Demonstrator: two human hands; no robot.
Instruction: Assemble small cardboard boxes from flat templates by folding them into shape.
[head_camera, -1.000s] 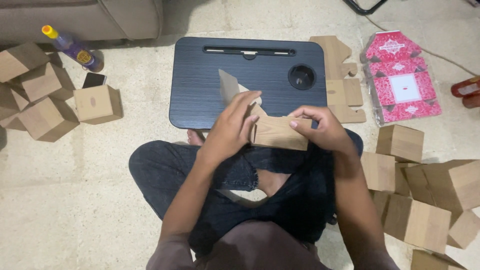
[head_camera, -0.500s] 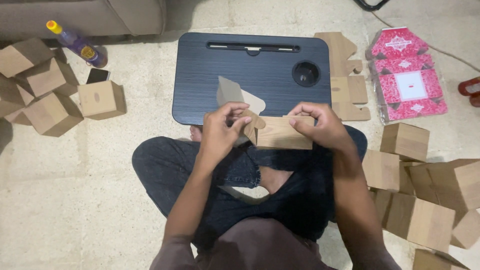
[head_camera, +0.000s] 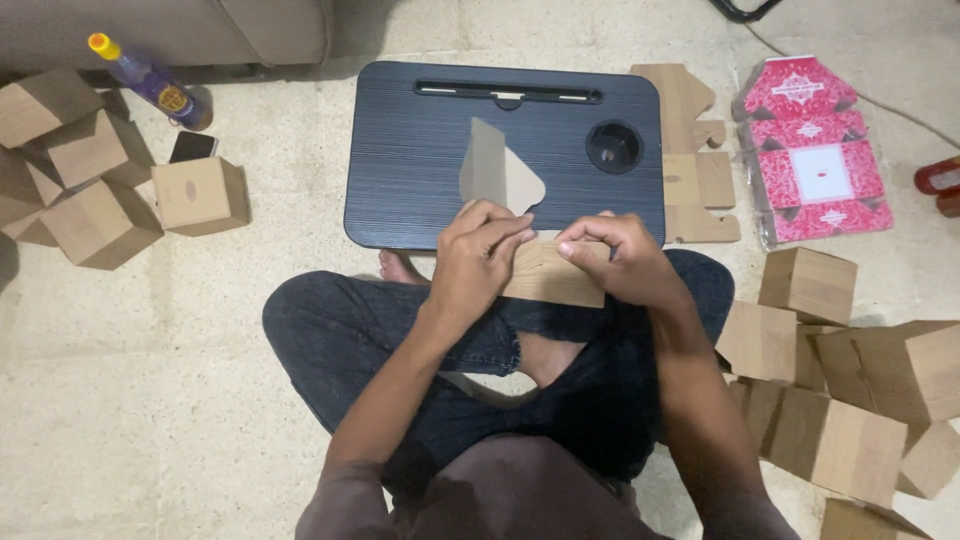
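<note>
Holding a brown cardboard box (head_camera: 548, 272) between both hands over my lap, at the near edge of the black lap table (head_camera: 420, 150). Left hand (head_camera: 478, 258) pinches its left end, right hand (head_camera: 620, 258) curls over its right end, both clamped on it. One flap (head_camera: 497, 175) sticks up beyond my fingers. Folded boxes (head_camera: 808, 285) piled right of my right hand, more (head_camera: 200, 193) left.
</note>
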